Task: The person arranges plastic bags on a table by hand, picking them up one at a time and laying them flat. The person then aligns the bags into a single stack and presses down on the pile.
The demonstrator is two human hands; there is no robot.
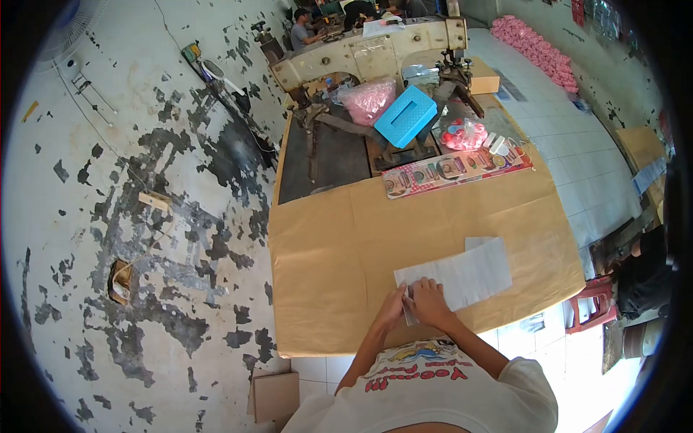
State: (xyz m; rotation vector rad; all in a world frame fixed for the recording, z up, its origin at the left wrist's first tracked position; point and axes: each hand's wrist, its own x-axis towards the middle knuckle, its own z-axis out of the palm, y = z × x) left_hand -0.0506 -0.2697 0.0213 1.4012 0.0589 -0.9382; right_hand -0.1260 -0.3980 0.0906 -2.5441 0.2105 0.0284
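Observation:
A whitish, translucent sheet [476, 273] lies on the brown paper-covered table [325, 252], close to its front edge. My left hand [392, 307] is at the sheet's left end, fingers closed around the edge of it. Beside it, my right hand [431, 303] rests on the sheet's lower left part with its fingers bent and close together. A small dark item shows between the two hands, too small to make out. Below the hands a narrow strip of the sheet's material hangs toward the table edge.
Behind the sheet lie a colourful printed strip [455, 170], a blue basket [406, 117], a pink bag [368, 101] and a bag of red and pink pieces [464, 135]. A large sewing machine [372, 54] spans the back. People sit beyond it; another is at the right.

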